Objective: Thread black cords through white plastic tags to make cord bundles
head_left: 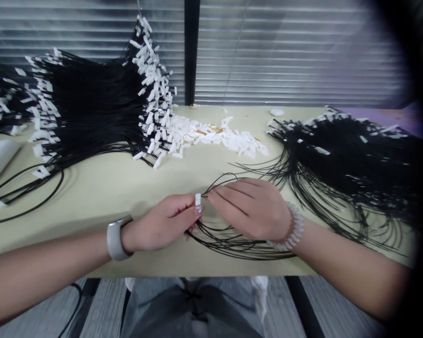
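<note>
Pale tabletop (pixel 91 197), working notes: left hand (pixel 162 224) is pinching a white tag (pixel 198 199) firmly between thumb and forefinger, while right hand (pixel 249 209) is closing on thin black cords (pixel 229 245) just beside it. Close pinching is keeping the tag square. Loose white tags (pixel 211 138) are lying at 12 o'clock, a tagged cord bundle (pixel 95 108) at 10, another cord bundle (pixel 345 164) at 2.
</note>
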The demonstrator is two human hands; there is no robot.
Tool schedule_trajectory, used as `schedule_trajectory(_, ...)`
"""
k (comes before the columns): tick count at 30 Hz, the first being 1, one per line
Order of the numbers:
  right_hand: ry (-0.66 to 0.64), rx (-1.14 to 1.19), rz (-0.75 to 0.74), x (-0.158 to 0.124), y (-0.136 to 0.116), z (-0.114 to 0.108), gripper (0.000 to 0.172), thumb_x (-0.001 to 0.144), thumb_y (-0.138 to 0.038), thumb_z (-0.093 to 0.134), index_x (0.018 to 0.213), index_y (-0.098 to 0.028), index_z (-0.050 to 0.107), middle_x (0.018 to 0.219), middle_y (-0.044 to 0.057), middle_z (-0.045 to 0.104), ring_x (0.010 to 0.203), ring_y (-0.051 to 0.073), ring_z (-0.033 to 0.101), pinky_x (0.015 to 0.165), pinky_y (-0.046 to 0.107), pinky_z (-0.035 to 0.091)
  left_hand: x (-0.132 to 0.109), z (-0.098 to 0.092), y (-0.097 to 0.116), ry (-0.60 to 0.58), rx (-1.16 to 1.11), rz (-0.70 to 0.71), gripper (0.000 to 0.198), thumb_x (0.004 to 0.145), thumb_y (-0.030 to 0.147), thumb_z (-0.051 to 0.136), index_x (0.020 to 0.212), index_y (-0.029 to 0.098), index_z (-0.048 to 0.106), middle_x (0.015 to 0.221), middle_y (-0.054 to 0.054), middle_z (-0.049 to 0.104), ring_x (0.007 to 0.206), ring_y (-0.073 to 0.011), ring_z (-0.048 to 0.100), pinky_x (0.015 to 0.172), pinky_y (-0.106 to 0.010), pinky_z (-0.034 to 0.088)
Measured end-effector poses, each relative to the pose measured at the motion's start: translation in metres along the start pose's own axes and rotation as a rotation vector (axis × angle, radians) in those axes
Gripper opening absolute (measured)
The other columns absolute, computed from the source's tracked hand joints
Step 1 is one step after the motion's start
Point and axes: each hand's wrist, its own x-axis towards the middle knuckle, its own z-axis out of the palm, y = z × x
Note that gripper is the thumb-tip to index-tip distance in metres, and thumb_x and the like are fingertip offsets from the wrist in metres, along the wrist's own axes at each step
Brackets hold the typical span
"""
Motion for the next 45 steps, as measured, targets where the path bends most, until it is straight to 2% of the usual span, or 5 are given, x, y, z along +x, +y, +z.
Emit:
schedule_trajectory(8, -0.014, 0.066, 0.049, 0.002, 0.001, 0.003, 0.014, 0.082, -0.014, 0.048, 0.091, -0.013, 0.059, 0.084, 0.005, 0.066, 0.073, 0.014, 0.057, 0.061, 0.027, 0.045, 0.001, 0.001, -0.001, 0.03, -0.068, -0.034, 0.028, 0.089, 0.036, 0.038, 0.072, 0.015, 0.049, 0.064, 0.001, 0.05, 0.057, -0.0081, 0.047, 0.053, -0.018, 0.041)
schedule_trajectory(15, -0.227, 0.028, 0.774, -0.009, 0.04, -0.028, 0.039, 0.087, -0.039, 0.045, 0.054, -0.018, 0.043, 0.046, -0.001, 0.043, 0.043, 0.008, 0.037, 0.046, 0.026, 0.031, 0.011, 0.001, -0.012, 0.383, -0.427, -0.106, 0.03, 0.085, 0.045, 0.044, 0.081, 0.016, 0.051, 0.064, 0.002, 0.049, 0.05, -0.0068, 0.045, 0.045, -0.017, 0.038)
schedule_trajectory(21, -0.696, 0.395, 0.494, -0.014, 0.035, -0.03, 0.033, 0.088, -0.037, 0.042, 0.065, -0.019, 0.058, 0.063, 0.001, 0.057, 0.058, 0.012, 0.052, 0.056, 0.026, 0.037, 0.012, 0.002, -0.013, 0.436, -0.466, -0.073, 0.028, 0.084, 0.042, 0.048, 0.085, 0.015, 0.053, 0.07, 0.0, 0.053, 0.057, -0.0088, 0.05, 0.054, -0.021, 0.043)
schedule_trajectory(28, -0.482, 0.315, 0.485, 0.016, -0.011, -0.015, 0.024, 0.088, -0.028, 0.04, 0.077, -0.016, 0.058, 0.077, 0.004, 0.054, 0.072, 0.014, 0.049, 0.062, 0.026, 0.036, 0.011, 0.003, -0.013, 0.416, -0.401, -0.036, 0.027, 0.085, 0.041, 0.046, 0.079, 0.015, 0.051, 0.065, 0.002, 0.049, 0.057, -0.0102, 0.051, 0.059, -0.025, 0.046)
schedule_trajectory(45, -0.444, 0.315, 0.506, 0.006, -0.018, 0.004, 0.023, 0.089, -0.022, 0.039, 0.092, -0.015, 0.061, 0.077, 0.004, 0.056, 0.071, 0.012, 0.05, 0.062, 0.025, 0.034, 0.01, 0.002, -0.009, 0.366, -0.284, -0.015, 0.027, 0.088, 0.037, 0.042, 0.072, 0.015, 0.046, 0.063, 0.002, 0.05, 0.057, -0.0101, 0.052, 0.059, -0.025, 0.044)
